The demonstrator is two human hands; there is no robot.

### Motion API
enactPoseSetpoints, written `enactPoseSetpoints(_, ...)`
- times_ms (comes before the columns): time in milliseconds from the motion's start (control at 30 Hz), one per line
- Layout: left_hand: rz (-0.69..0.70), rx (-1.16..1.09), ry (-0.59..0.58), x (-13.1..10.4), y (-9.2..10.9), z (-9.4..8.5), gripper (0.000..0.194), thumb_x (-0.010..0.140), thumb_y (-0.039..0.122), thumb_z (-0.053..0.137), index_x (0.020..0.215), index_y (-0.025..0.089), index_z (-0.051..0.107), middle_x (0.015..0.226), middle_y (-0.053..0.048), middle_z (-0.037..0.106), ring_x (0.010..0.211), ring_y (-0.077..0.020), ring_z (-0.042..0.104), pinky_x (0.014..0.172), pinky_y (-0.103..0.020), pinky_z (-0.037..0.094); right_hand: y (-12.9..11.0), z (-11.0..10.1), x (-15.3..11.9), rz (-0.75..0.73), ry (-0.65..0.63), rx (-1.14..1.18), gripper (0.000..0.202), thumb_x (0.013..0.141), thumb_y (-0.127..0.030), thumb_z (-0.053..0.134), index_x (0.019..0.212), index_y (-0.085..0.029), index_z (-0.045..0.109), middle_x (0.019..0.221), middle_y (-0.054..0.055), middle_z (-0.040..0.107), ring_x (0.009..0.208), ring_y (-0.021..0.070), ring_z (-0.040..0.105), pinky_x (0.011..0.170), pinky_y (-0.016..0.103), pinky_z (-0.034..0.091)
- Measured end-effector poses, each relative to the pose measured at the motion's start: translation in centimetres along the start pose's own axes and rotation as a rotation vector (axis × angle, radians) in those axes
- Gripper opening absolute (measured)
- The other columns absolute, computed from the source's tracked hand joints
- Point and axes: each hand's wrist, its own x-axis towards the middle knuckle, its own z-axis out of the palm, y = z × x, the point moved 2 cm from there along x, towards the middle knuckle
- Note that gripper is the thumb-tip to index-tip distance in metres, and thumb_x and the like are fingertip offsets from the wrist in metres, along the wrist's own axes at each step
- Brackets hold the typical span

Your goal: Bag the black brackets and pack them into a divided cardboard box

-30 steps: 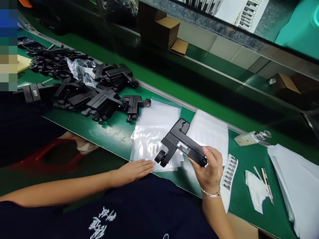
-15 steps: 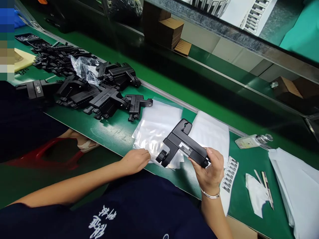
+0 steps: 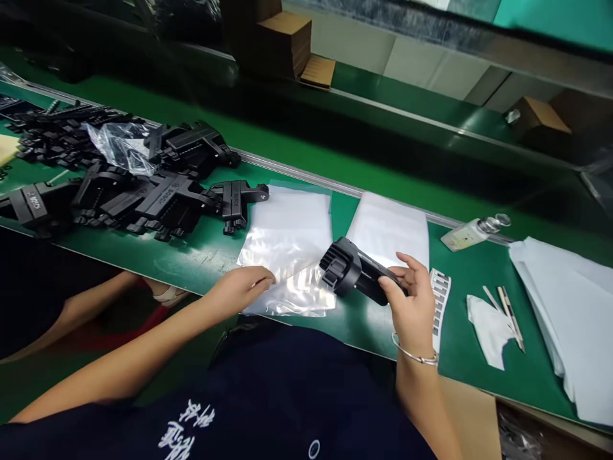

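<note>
My right hand is closed round one end of a black plastic bracket-like device and holds it above the bench. The device's other end, with a ribbed clamp-like part, points left over a stack of clear plastic bags. My left hand is closed at the lower left edge of these bags, thumb and fingers together on the top clear bag. Folds run across the film beside the fingertips. Left of the bags lies a similar black device with lettering on it.
A pile of black devices covers the bench's left part, near another person's arm. A white stack, label strip, bottle, crumpled white piece, thin sticks and white sheets lie to the right.
My right hand has turned the black device, so its clamp end now faces me and its label is out of sight. My left hand stays at the bags' edge. The view has shifted.
</note>
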Motion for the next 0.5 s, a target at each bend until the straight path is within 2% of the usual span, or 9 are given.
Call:
enactPoseSetpoints(100, -0.015, -0.047, 0.06, 1.1, 0.6, -0.2, 0.028, 0.087, 0.033, 0.041, 0.085, 0.02, 0.065, 0.089, -0.004, 0.07, 0.081, -0.019, 0.064, 0.071, -0.027, 0.046, 0.5, 0.0, 0.1, 0.065, -0.02, 0.082, 0.047, 0.077, -0.041, 0.07, 0.118, -0.022, 0.058, 0.086, 0.003, 0.064, 0.072, 0.0169, 0.061, 0.065, 0.032, 0.05)
enactPoseSetpoints(167, -0.056, -0.089, 0.146, 1.7, 0.7, 0.0, 0.024, 0.084, 0.035, 0.046, 0.081, 0.02, 0.064, 0.085, -0.004, 0.069, 0.077, -0.0186, 0.063, 0.069, -0.027, 0.046, 0.7, -0.1, 0.1, 0.073, -0.026, 0.113, 0.046, 0.077, -0.041, 0.07, 0.117, -0.022, 0.058, 0.085, 0.002, 0.064, 0.072, 0.0165, 0.061, 0.063, 0.03, 0.05)
enactPoseSetpoints(200, -0.069, -0.125, 0.151, 2.1, 0.6, 0.2, 0.022, 0.082, 0.037, 0.049, 0.077, 0.019, 0.063, 0.08, -0.003, 0.068, 0.074, -0.0184, 0.062, 0.067, -0.027, 0.046, 0.8, -0.2, 0.1, 0.07, -0.027, 0.12, 0.046, 0.077, -0.04, 0.07, 0.117, -0.022, 0.058, 0.085, 0.002, 0.064, 0.072, 0.0162, 0.061, 0.064, 0.03, 0.05)
enactPoseSetpoints(333, -0.107, -0.436, -0.033, 3.2, -0.4, 1.0, 0.024, 0.075, 0.041, 0.058, 0.069, 0.018, 0.063, 0.068, -0.002, 0.067, 0.067, -0.0183, 0.064, 0.065, -0.029, 0.05, 0.7, -0.6, 0.1, 0.036, -0.026, 0.117, 0.044, 0.077, -0.039, 0.07, 0.117, -0.022, 0.058, 0.083, 0.001, 0.064, 0.07, 0.0154, 0.061, 0.064, 0.03, 0.051)
enactPoseSetpoints(433, -0.148, -0.665, -0.073, 3.7, -1.2, 0.3, 0.03, 0.076, 0.046, 0.058, 0.074, 0.018, 0.066, 0.074, -0.004, 0.071, 0.073, -0.0195, 0.068, 0.072, -0.032, 0.054, 0.6, -0.7, 0.1, 0.017, -0.019, 0.094, 0.043, 0.078, -0.038, 0.07, 0.116, -0.022, 0.058, 0.083, 0.002, 0.064, 0.071, 0.0158, 0.062, 0.064, 0.03, 0.052)
enactPoseSetpoints(500, -0.164, -0.637, -0.051, 4.0, -1.1, -0.6, 0.029, 0.075, 0.046, 0.06, 0.073, 0.018, 0.066, 0.071, -0.003, 0.071, 0.071, -0.0192, 0.067, 0.071, -0.032, 0.054, 0.7, -0.7, 0.1, 0.012, -0.016, 0.094, 0.043, 0.078, -0.037, 0.07, 0.116, -0.022, 0.058, 0.083, 0.002, 0.065, 0.071, 0.016, 0.062, 0.064, 0.03, 0.053)
